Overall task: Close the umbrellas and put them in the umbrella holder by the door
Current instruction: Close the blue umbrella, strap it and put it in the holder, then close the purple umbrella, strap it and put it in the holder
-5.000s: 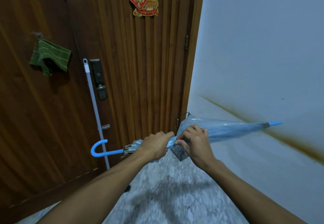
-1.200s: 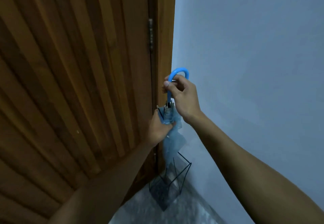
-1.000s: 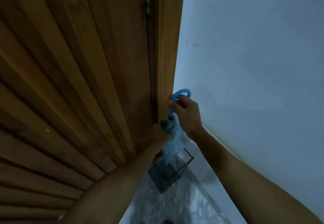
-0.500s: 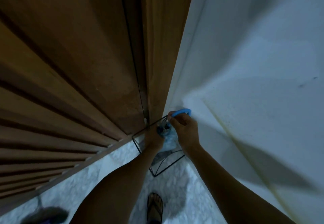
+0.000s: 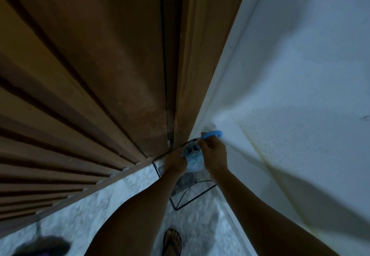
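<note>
I see the closed blue umbrella (image 5: 193, 160) standing upright inside the black wire umbrella holder (image 5: 181, 199), in the corner between wooden door (image 5: 100, 75) and white wall (image 5: 300, 75). My right hand (image 5: 214, 153) pinches its curved handle at one o'clock; my left hand (image 5: 175, 162), at nine o'clock, grips the bunched canopy.

We find the wire umbrella holder (image 5: 180, 193) wedged into the corner, the wooden door (image 5: 100, 75) hemming it at nine o'clock and the white wall (image 5: 290, 95) at three. The folded umbrella (image 5: 193, 160) fills its far opening, so we see room only at six, over pale floor (image 5: 130, 193), where a sandalled foot (image 5: 172, 242) stands near.
</note>
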